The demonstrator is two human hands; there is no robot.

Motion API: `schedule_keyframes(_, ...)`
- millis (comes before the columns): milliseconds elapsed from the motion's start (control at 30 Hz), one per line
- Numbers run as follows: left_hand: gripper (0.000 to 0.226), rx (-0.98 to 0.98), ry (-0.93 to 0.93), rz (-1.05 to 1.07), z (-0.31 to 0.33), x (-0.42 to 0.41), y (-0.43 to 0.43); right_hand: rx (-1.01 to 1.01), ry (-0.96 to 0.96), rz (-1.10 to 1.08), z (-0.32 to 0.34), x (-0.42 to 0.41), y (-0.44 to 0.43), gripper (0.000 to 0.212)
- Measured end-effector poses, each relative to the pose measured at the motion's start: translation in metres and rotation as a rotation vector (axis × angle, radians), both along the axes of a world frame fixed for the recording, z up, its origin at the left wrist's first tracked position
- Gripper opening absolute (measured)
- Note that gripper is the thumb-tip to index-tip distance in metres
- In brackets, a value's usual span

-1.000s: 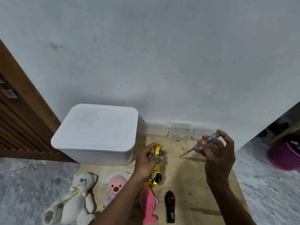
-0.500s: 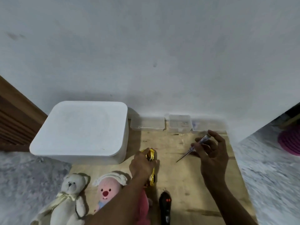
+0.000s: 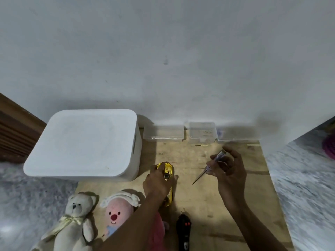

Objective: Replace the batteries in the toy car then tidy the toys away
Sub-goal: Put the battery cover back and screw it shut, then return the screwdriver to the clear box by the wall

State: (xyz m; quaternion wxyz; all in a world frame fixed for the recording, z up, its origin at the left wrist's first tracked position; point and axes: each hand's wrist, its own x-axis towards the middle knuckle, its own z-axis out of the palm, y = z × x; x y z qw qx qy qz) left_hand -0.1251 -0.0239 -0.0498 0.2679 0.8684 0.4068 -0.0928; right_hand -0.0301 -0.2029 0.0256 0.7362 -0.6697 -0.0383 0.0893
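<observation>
A shiny gold toy car [image 3: 167,172] lies on the wooden board [image 3: 208,196], and my left hand [image 3: 156,183] grips it from above, covering its middle. To its right, my right hand [image 3: 230,169] holds a clear-handled screwdriver [image 3: 211,164] above the board, with the tip angled down-left toward the car and a gap between them. A black remote control [image 3: 184,230] lies near the front edge, between my forearms.
A large white lidded box [image 3: 83,142] stands at the back left. Three small clear plastic boxes [image 3: 163,133] line the wall. A cream teddy bear [image 3: 74,220], a pink plush with a white cap [image 3: 117,212] and a pink toy [image 3: 157,230] lie at the front left.
The camera has tilted and the scene has slid down and right in view. My left hand has turned the car from tilted up to lying along the board. The screwdriver hand has barely moved.
</observation>
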Motion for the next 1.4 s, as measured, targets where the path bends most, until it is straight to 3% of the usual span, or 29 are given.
schedule_keyframes(267, 0.071, -0.019, -0.074, 0.031, 0.002, 0.007, 0.015, -0.106, 0.073, 0.079, -0.006, 0.018, 0.027, 0.046)
schedule_keyframes(400, 0.059, 0.013, -0.177, 0.037, 0.018, 0.028, 0.033, -0.368, -0.005, 0.261, -0.022, 0.048, 0.056, 0.028)
schedule_keyframes(500, 0.055, 0.039, -0.219, 0.026, 0.029, 0.049, 0.046, -0.516, -0.058, 0.430, -0.036, 0.070, 0.084, 0.033)
schedule_keyframes(700, 0.062, 0.148, -0.110, -0.082, 0.026, 0.085, 0.078, -0.996, -0.458, 0.675, -0.053, 0.098, 0.132, 0.042)
schedule_keyframes(867, 0.064, 0.258, 0.044, -0.191, 0.006, 0.100, 0.099, -1.226, -0.674, 0.785, -0.070, 0.112, 0.157, 0.045)
schedule_keyframes(1033, 0.061, 0.355, 0.138, -0.276, -0.002, 0.115, 0.110, -1.274, -0.831, 0.784, -0.076, 0.118, 0.166, 0.040)
schedule_keyframes(1400, 0.050, 0.396, 0.150, -0.359, 0.012, 0.123, 0.114, -1.220, -0.770, 0.829, -0.071, 0.125, 0.170, 0.038)
